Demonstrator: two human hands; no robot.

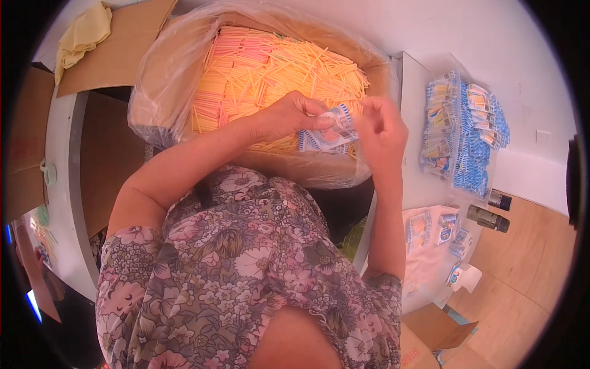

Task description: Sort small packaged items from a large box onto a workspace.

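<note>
My left hand (287, 117) is closed on small blue-and-white plastic packets (326, 140), with the thumb pressed on the upper one. Something pinkish shows through its clear part. Close to the packet's right end is my right hand (387, 132), its fingers curled into a pinch and partly blurred; what they hold, if anything, I cannot make out. Both hands are above a cardboard box (295, 165) lined with clear plastic (163, 80). Inside lie a great many thin sticks (295, 67), yellow, orange and pink, some in neat rows and others jumbled.
Right of the box, a clear bin (456, 132) of blue-and-white packets stands on a white table (409, 80). Nearer lie a pink cloth (424, 252) with several packets and two dark-capped bottles (488, 218). A yellow cloth (86, 37) rests on cardboard at far left. Another person's arm (37, 270) shows lower left.
</note>
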